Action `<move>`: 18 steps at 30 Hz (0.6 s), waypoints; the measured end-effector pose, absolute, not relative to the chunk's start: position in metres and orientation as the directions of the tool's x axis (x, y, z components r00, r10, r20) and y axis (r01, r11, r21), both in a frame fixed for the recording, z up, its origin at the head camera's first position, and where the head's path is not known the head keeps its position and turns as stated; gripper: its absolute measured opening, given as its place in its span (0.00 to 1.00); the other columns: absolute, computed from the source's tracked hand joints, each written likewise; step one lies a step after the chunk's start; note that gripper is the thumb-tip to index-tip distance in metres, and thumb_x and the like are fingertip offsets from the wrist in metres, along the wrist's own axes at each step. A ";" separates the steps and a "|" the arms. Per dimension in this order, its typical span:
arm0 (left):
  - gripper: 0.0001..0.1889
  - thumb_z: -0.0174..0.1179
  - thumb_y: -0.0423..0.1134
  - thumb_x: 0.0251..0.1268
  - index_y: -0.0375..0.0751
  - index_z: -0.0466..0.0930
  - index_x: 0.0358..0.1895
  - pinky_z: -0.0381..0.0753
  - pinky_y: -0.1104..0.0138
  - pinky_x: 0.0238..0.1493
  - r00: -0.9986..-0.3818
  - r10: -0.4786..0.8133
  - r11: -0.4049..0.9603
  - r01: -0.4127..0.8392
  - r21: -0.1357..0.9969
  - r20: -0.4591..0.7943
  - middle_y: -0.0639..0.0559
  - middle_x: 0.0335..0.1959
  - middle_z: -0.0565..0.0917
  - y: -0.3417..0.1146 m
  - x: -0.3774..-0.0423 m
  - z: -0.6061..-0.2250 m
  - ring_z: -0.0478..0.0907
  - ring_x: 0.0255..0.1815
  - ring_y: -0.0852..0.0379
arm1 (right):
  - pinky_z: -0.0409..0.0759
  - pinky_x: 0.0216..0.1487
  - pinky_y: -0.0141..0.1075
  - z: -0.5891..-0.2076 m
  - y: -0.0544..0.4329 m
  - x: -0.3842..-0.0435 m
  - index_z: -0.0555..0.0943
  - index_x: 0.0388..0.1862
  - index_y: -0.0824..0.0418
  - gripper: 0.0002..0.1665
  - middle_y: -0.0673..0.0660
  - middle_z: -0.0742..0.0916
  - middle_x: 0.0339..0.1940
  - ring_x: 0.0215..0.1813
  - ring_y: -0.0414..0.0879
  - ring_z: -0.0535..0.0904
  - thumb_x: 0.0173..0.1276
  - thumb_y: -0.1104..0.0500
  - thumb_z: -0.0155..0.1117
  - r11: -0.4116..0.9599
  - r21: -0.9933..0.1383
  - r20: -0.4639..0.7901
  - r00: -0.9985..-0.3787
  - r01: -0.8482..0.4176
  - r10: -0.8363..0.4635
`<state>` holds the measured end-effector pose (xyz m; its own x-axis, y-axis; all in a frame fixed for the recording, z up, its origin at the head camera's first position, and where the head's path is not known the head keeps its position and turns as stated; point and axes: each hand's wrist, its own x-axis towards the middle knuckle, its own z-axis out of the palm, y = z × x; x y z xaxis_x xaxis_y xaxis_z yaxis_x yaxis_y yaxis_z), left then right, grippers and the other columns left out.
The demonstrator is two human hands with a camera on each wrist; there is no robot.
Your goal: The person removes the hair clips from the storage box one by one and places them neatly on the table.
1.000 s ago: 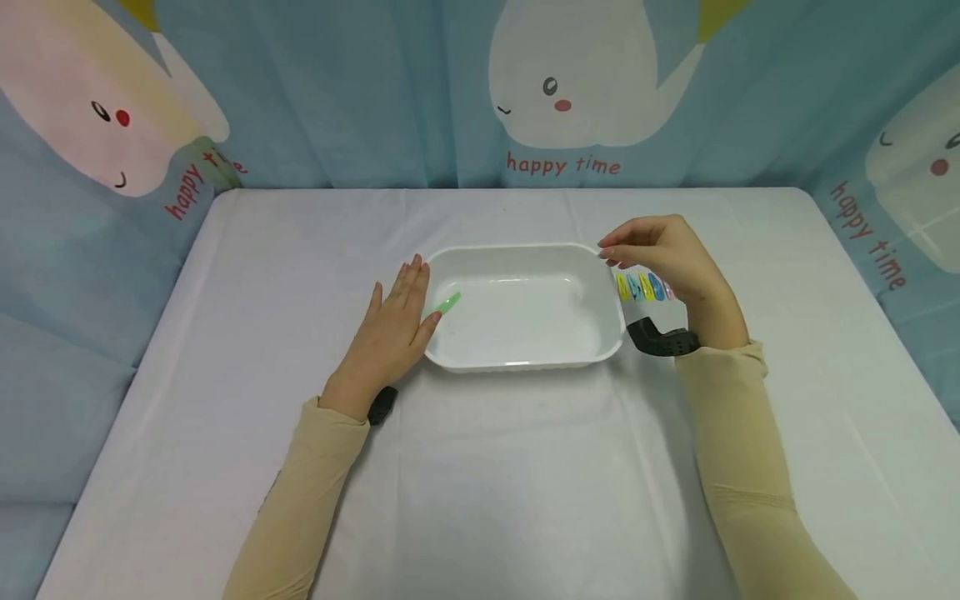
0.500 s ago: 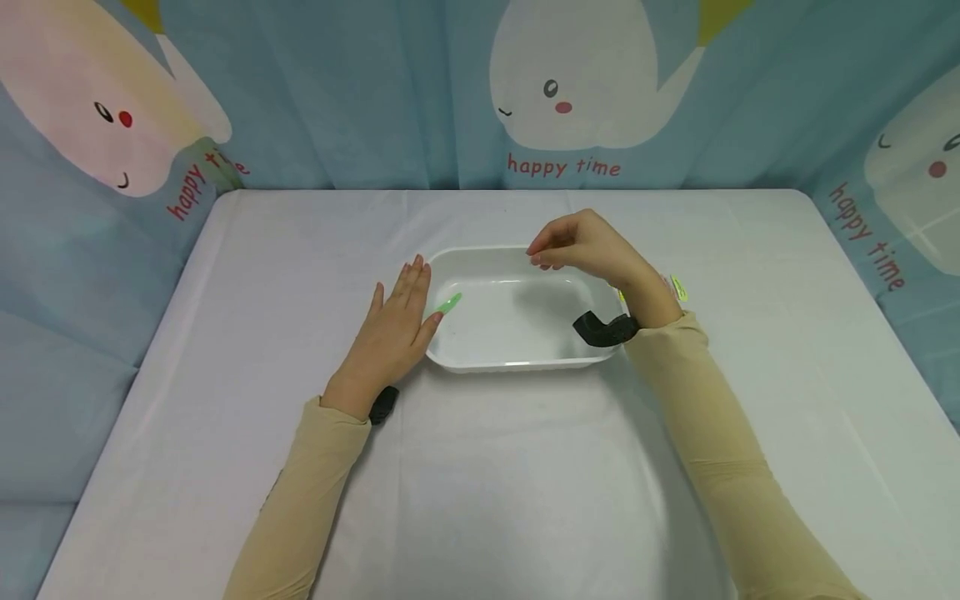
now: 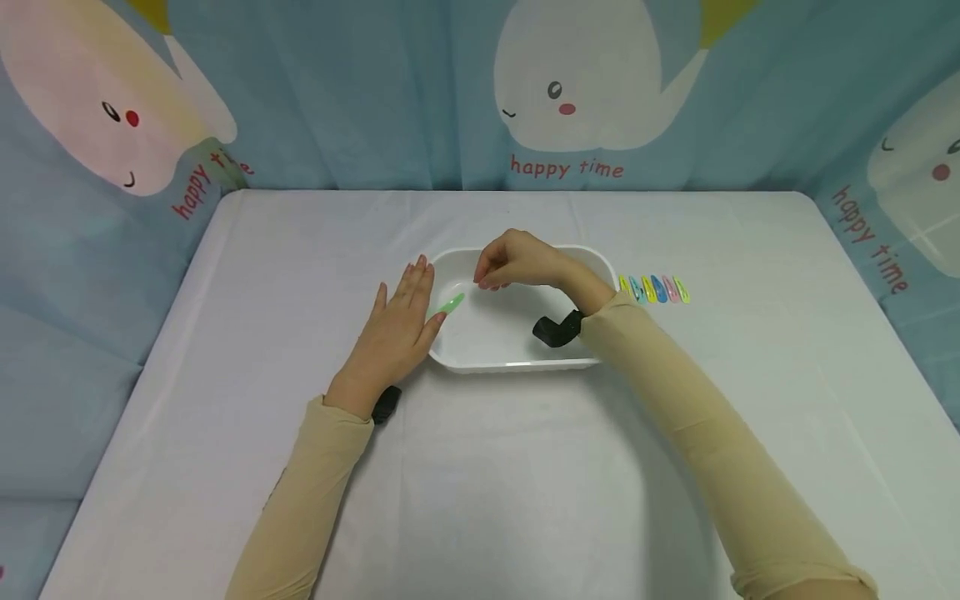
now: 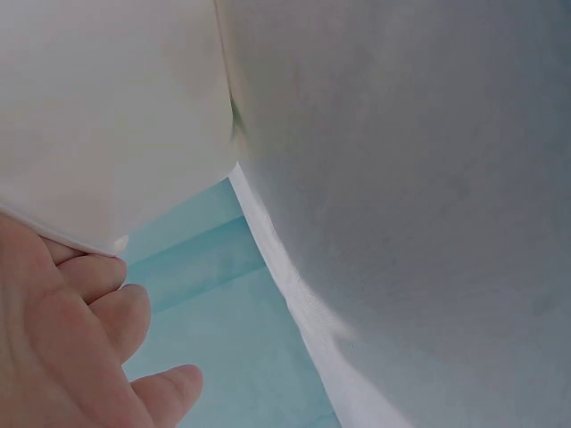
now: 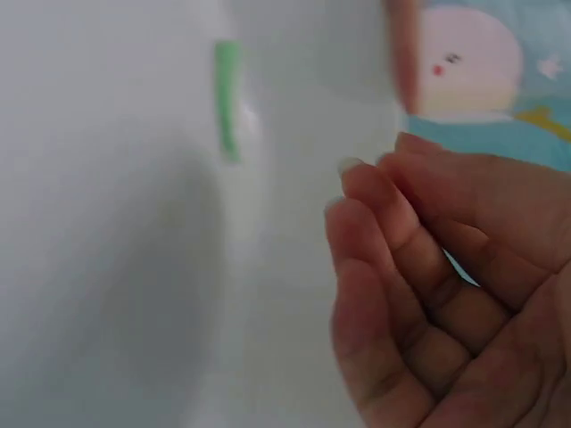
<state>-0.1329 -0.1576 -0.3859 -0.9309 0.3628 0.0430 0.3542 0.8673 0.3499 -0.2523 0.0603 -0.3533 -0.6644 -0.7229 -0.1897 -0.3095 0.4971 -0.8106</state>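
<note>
A white rectangular tray (image 3: 517,365) stands in the middle of the table. Inside it, against the left wall, lies one green hair clip (image 3: 452,303), which the right wrist view also shows. My left hand (image 3: 393,329) rests along the tray's left edge with its fingers straight and its thumb over the rim, close to the clip. Over the tray's inside is my right hand (image 3: 517,260), fingers loosely bent and thumb near the index fingertip. No object shows between them in the right wrist view. The clip lies a little left of these fingertips.
To the right of the tray, several colourful hair clips (image 3: 653,289) lie side by side in a row. A white cloth (image 3: 487,483) covers the table. Behind it hangs a blue curtain (image 3: 375,108) with whale prints.
My right hand has moved left from the tray's right corner, across its inside, toward the green hair clip. The row of clips has come into full view. My left hand stays in place.
</note>
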 end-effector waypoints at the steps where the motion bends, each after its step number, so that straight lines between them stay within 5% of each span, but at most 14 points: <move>1: 0.35 0.34 0.52 0.77 0.35 0.35 0.75 0.37 0.44 0.70 -0.931 0.364 0.867 0.356 0.349 0.045 0.46 0.76 0.35 -0.158 -0.133 -0.386 0.33 0.76 0.50 | 0.79 0.37 0.35 -0.355 0.057 -0.253 0.85 0.34 0.66 0.04 0.61 0.87 0.32 0.32 0.46 0.81 0.61 0.66 0.65 0.503 -0.800 -0.190 -0.657 -0.327 -0.730; 10: 0.35 0.34 0.52 0.77 0.35 0.35 0.75 0.38 0.43 0.69 -0.929 0.370 0.869 0.358 0.341 0.033 0.46 0.76 0.34 -0.158 -0.133 -0.385 0.32 0.76 0.51 | 0.77 0.46 0.33 -0.368 0.038 -0.251 0.85 0.35 0.63 0.05 0.53 0.87 0.33 0.38 0.42 0.82 0.60 0.64 0.67 0.526 -0.707 -0.120 -0.653 -0.473 -0.748; 18: 0.35 0.34 0.52 0.77 0.35 0.35 0.75 0.38 0.43 0.69 -0.929 0.368 0.869 0.357 0.343 0.037 0.45 0.76 0.35 -0.158 -0.132 -0.384 0.33 0.76 0.50 | 0.76 0.44 0.32 -0.375 0.031 -0.245 0.85 0.37 0.63 0.07 0.53 0.87 0.34 0.38 0.42 0.81 0.60 0.64 0.67 0.575 -0.612 -0.084 -0.678 -0.544 -0.730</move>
